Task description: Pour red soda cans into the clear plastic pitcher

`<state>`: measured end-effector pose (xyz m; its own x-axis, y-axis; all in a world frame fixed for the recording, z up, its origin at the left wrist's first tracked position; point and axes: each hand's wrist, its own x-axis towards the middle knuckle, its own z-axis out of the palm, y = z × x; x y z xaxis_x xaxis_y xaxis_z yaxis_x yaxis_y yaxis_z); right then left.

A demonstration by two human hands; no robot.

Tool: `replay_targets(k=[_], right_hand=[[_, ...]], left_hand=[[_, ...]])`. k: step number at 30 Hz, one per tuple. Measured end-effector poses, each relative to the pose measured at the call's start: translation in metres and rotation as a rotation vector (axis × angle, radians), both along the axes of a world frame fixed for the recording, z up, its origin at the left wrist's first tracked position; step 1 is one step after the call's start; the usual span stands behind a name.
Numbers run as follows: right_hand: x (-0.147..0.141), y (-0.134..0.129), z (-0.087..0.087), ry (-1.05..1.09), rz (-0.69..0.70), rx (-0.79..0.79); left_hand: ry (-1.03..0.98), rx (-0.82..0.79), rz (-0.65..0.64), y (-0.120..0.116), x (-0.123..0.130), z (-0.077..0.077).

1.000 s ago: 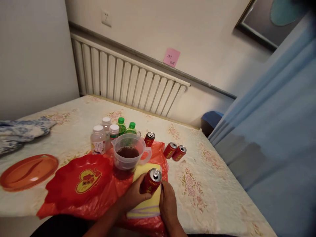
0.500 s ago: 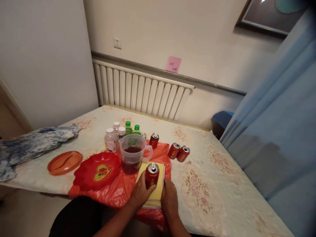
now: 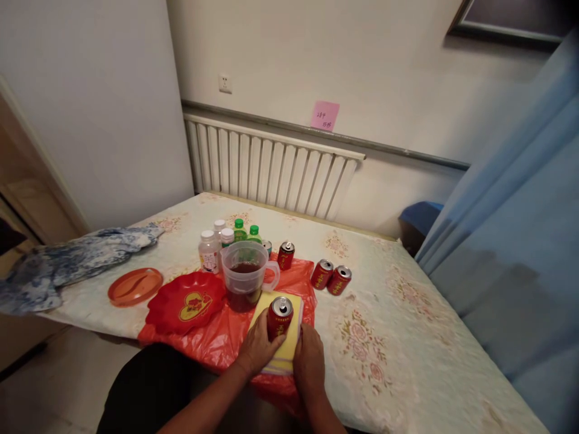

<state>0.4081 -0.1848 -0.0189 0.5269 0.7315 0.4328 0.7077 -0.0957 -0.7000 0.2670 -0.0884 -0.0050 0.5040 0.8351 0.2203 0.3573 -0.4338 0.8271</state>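
My left hand is wrapped round a red can with an opened top, upright over a yellow cloth. At the cloth's right edge is my right hand, its fingers curled; what they hold, if anything, is hidden. Behind the can, a clear plastic jug with dark liquid stands on a red plastic sheet. A red scalloped plate lies left of the jug. Another red can stands behind, and two more are to the right.
White-capped bottles and green-capped bottles stand behind the jug. An orange lid and a blue-white cloth lie at the left of the flowered tablecloth. A blue curtain hangs at the right.
The view has shifted slightly, so most things on the table appear a little further right. My left hand keeps its grip on the can, and both hands hold nearly the same pose.
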Motion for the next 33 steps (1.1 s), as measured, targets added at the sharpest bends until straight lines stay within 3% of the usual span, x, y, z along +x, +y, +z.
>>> replay_targets(k=[15,33], right_hand=[[0.0010,0.0008,-0.0008,-0.007,0.011,-0.033],[0.0021,0.0013,-0.0041,-0.029,-0.007,-0.026]], left_hand=[[0.000,0.019,0.027,0.0001,0.0019,-0.0053],[0.069,0.048,0.029,-0.0009,0.0001,-0.0001]])
